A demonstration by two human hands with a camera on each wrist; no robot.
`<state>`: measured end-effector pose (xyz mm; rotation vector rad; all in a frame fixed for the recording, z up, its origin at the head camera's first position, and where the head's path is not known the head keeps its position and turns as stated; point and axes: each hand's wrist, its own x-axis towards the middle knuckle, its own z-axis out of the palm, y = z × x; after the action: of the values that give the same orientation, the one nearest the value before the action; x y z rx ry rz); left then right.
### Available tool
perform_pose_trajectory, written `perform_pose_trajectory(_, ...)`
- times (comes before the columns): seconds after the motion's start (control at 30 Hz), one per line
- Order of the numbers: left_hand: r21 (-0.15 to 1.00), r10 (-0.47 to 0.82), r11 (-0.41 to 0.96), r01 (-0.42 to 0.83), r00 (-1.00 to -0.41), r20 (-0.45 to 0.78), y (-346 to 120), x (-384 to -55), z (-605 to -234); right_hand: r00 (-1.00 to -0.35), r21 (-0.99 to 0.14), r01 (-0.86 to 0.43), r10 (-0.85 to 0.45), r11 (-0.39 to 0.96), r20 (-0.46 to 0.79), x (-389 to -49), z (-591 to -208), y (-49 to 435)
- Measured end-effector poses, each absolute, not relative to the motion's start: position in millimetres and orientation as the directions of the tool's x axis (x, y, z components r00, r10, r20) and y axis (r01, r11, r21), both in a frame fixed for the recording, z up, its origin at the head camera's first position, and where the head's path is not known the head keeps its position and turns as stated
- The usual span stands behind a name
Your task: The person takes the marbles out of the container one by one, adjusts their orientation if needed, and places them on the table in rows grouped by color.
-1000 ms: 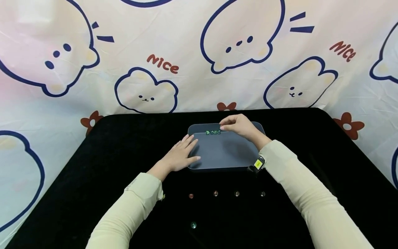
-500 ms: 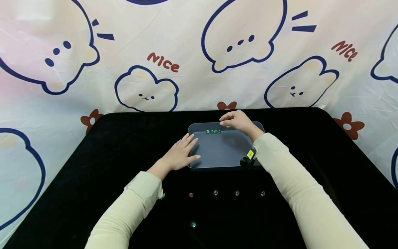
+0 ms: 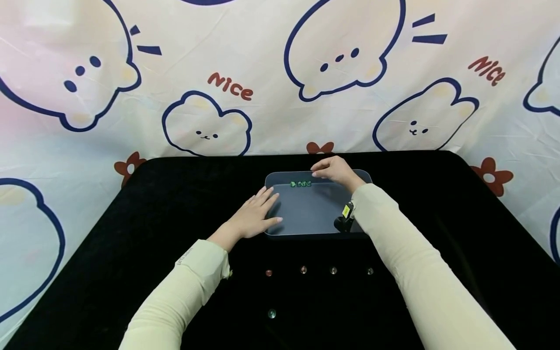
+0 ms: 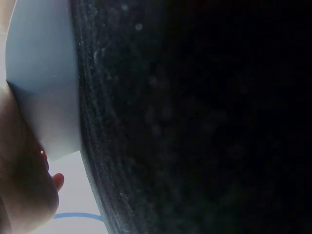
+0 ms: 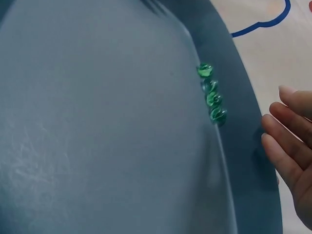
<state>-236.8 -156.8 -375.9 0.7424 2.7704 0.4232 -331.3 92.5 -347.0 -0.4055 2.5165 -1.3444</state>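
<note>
Several green glass marbles point(image 3: 300, 184) form a tight row along the far wall inside a grey-blue tray point(image 3: 306, 214). The same marbles point(image 5: 213, 95) show clearly in the right wrist view. Just beyond the row's right end, my right hand point(image 3: 337, 171) hovers at the tray's far wall; its fingers bend loosely and nothing shows between them. My left hand point(image 3: 251, 218) lies with spread fingers at the tray's left rim, thumb reaching over the near-left corner. In the left wrist view that hand point(image 4: 24, 180) is mostly cut off beside the tray's outer wall point(image 4: 46, 73).
On the black cloth point(image 3: 183, 204) in front of the tray, a reddish marble point(image 3: 269, 273) and several clearer ones, including a marble point(image 3: 370, 271) at the right, lie in a spaced row. A teal marble point(image 3: 272, 314) lies nearer. A printed curtain point(image 3: 271, 121) hangs behind the table.
My right hand has lifted slightly away from the green marbles, and its forearm has swung left and forward. My left hand and the marbles have stayed put.
</note>
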Motion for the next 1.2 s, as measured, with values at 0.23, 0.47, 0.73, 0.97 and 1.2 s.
perform_pose_trajectory(0.23,0.332,0.515,0.831,0.447,-0.844,-0.151,-159,-238,-379,-0.921,-0.770,-0.166,-0.376,0.616,-0.102,-336,-355,91)
perform_pose_trajectory(0.47,0.334,0.509,0.833,0.441,-0.848,-0.150,-157,-238,-380,-0.906,-0.740,-0.207,-0.411,0.640,-0.102,-337,-361,88)
perform_pose_trajectory(0.73,0.322,0.500,0.840,0.436,-0.853,-0.149,-157,-238,-379,-0.900,-0.672,-0.258,-0.425,0.694,-0.094,-336,-363,81)
perform_pose_trajectory(0.97,0.328,0.503,0.838,0.437,-0.850,-0.153,-157,-238,-378,-0.891,-0.602,-0.294,-0.441,0.743,-0.109,-335,-364,76)
perform_pose_trajectory(1.2,0.319,0.504,0.840,0.439,-0.849,-0.159,-157,-237,-378,-0.877,-0.499,-0.364,-0.469,0.787,-0.100,-334,-361,72)
